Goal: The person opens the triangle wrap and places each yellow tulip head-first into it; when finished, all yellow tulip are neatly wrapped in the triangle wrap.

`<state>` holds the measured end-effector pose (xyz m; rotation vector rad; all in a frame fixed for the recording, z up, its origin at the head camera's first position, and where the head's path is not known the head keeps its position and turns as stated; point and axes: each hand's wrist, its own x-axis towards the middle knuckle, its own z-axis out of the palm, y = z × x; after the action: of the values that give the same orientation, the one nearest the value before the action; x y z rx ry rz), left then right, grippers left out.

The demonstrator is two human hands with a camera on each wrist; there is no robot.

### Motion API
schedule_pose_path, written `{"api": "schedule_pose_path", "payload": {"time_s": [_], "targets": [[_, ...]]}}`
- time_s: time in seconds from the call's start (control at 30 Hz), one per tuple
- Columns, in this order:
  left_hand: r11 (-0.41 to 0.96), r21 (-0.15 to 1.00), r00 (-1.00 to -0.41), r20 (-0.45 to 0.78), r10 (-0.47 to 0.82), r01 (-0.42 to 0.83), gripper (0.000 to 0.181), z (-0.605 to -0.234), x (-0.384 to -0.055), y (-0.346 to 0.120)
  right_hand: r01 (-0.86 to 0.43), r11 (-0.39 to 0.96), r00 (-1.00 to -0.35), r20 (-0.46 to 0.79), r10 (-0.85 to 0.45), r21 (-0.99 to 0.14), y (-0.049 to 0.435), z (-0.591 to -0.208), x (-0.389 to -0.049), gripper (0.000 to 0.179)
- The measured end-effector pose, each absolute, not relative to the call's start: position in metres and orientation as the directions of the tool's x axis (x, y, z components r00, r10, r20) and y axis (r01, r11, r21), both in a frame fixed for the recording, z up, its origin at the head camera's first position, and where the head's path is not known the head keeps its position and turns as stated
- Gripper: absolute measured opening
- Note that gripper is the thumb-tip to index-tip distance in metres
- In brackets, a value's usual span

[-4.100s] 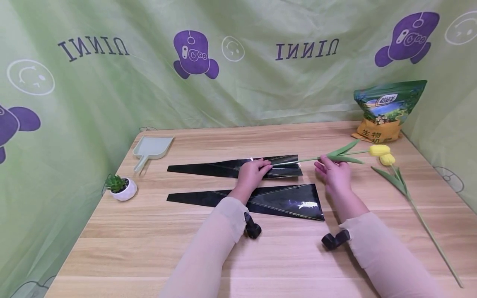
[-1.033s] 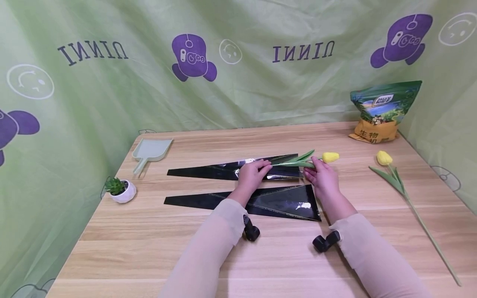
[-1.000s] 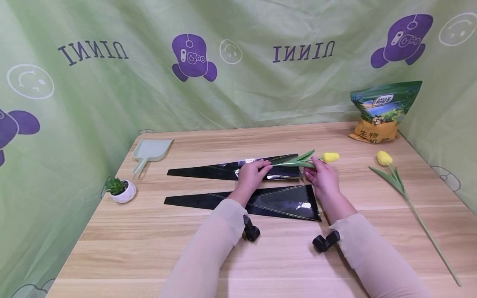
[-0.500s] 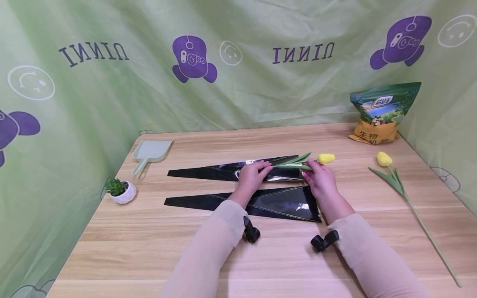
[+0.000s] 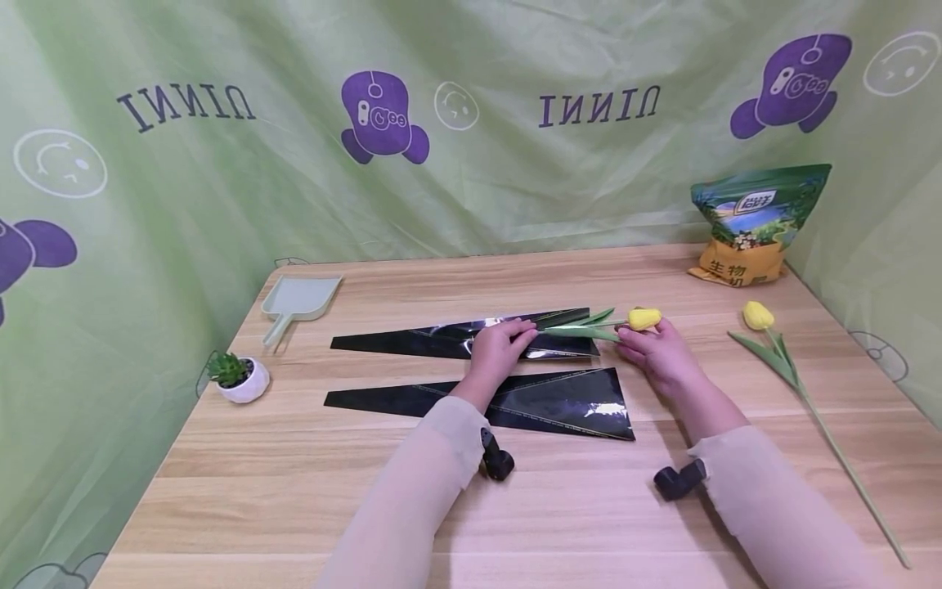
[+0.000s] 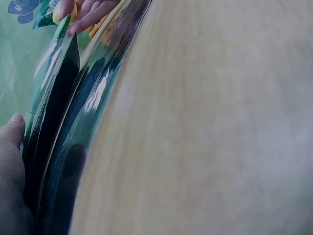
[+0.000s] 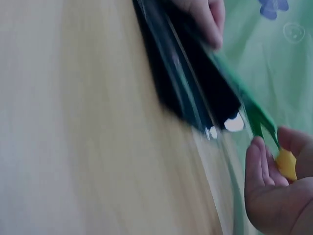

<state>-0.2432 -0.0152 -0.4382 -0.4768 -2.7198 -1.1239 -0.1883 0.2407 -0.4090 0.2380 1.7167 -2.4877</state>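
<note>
A yellow artificial tulip (image 5: 644, 319) lies along the far black flower sleeve (image 5: 434, 338), its green leaves partly inside the sleeve's wide mouth and its bloom out to the right. My left hand (image 5: 495, 353) grips the sleeve near its middle; the left wrist view shows the thumb (image 6: 12, 131) against the film. Just below the bloom, my right hand (image 5: 666, 360) pinches the tulip between thumb and fingers, as the right wrist view also shows with the yellow bloom (image 7: 286, 164) in the hand. The stem's lower end is hidden by the sleeve and left hand.
A second black sleeve (image 5: 567, 401) lies flat nearer the front. Another yellow tulip (image 5: 817, 417) rests at the right. A green and orange bag (image 5: 746, 237) stands at the back right. At left are a dustpan (image 5: 302, 296) and a potted succulent (image 5: 246, 380).
The tulip has slid left into the far sleeve since the earliest frame. My right hand went left with it, then shifted right to the bloom. My left hand stays in place.
</note>
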Motion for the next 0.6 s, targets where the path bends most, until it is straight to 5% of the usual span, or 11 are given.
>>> {"api": "schedule_pose_path", "payload": {"time_s": [0.17, 0.4, 0.6], "targets": [[0.668, 0.659, -0.938, 0.26, 0.23, 0.346, 0.025, -0.438, -0.243, -0.015, 0.205, -0.228, -0.977, -0.185, -0.109, -0.952, 0.266, -0.407, -0.191, 0.081], [0.675, 0.644, -0.933, 0.266, 0.242, 0.359, 0.025, -0.438, -0.243, -0.015, 0.152, -0.044, -0.973, -0.141, -0.185, -0.987, 0.289, -0.407, -0.197, 0.036], [0.678, 0.641, -0.932, 0.26, 0.252, 0.361, 0.026, -0.437, -0.242, -0.014, 0.118, 0.215, -0.973, -0.156, -0.168, -0.969, 0.292, -0.41, -0.202, 0.063]]}}
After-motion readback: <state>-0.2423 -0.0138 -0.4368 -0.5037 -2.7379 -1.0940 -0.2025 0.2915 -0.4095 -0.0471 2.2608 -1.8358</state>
